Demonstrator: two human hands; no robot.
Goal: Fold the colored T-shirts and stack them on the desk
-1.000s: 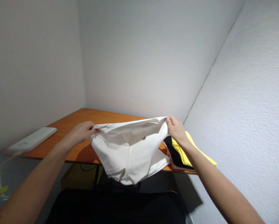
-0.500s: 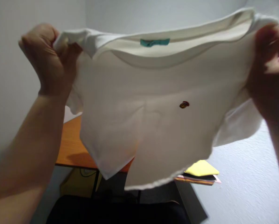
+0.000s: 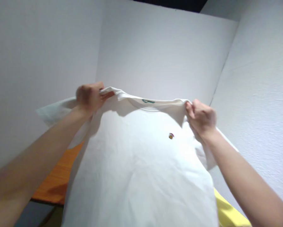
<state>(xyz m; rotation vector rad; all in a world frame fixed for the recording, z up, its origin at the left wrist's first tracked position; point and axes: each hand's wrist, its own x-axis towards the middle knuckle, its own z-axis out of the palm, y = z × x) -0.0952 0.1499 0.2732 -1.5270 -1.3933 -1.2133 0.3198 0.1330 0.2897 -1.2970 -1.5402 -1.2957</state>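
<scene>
A white T-shirt (image 3: 141, 170) with a small dark emblem on the chest and a green neck label hangs spread out in front of me, held up by its shoulders. My left hand (image 3: 90, 97) is closed on the left shoulder. My right hand (image 3: 200, 118) is closed on the right shoulder. The sleeves trail out to both sides behind my wrists, and the shirt's body billows toward me, covering most of the table.
An orange wooden table (image 3: 58, 183) shows at lower left under the shirt. A yellow garment (image 3: 226, 211) peeks out at lower right. Plain white walls close in on the left, back and right.
The shirt has been lifted off the table, shaken open and swung out away from me. It now hangs full width; both hands keep their grip on the shoulders.
</scene>
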